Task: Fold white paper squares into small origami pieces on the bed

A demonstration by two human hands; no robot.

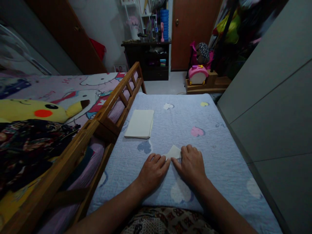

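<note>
A small folded white paper [173,151] lies on the light blue quilt [219,136]. Both of my hands rest on it. My left hand [152,171] lies palm down with its fingers together, the fingertips pressing the paper's near left edge. My right hand [191,165] lies flat over the paper's right part, fingers stretched forward. Most of the paper is hidden under the hands. A stack of white sheets [140,123] lies farther away to the left, apart from both hands.
A wooden bed rail [102,120] runs along the quilt's left side, with a yellow plush toy [36,110] and dark cloth [29,146] beyond it. Grey wardrobe panels [273,97] border the right. A dark shelf unit [148,58] and pink toys [198,73] stand at the far end.
</note>
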